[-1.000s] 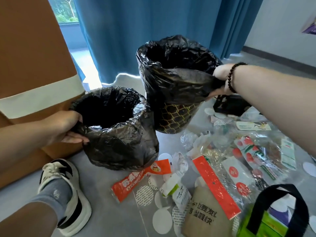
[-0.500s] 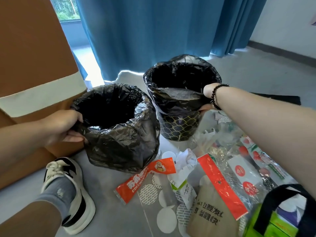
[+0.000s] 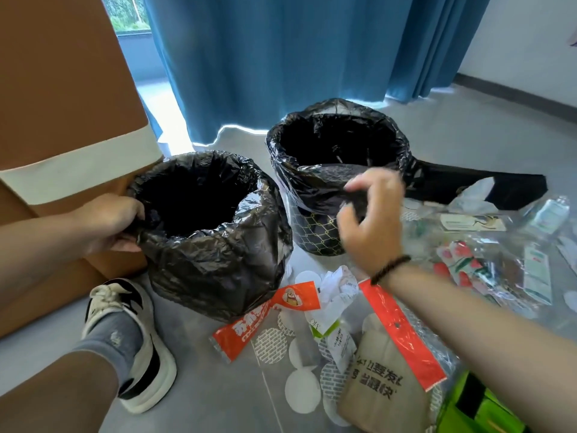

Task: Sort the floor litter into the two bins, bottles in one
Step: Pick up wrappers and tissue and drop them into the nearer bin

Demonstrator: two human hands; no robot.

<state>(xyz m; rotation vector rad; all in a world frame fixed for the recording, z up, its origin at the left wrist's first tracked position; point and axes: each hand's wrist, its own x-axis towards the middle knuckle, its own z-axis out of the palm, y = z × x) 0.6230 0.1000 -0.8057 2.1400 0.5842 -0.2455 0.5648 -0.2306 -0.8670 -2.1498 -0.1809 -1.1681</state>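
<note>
Here the left hand point(image 3: 112, 221) grips the rim of the near bin point(image 3: 212, 239), its fingers curled over the black bag edge, and this bin stands on the floor point(image 3: 218, 385) beside a brown box point(image 3: 62, 114). The right hand point(image 3: 370, 220) hangs in front of the far bin point(image 3: 337, 157), fingers loosely bent and apart; whether they touch the bag I cannot tell. The litter lies to the right: an orange wrapper point(image 3: 265, 320), a paper bag point(image 3: 384, 385) and a clear bottle point(image 3: 551, 212).

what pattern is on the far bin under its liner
Black with a gold honeycomb-like lattice, on the far bin below its black liner; head view.
</note>
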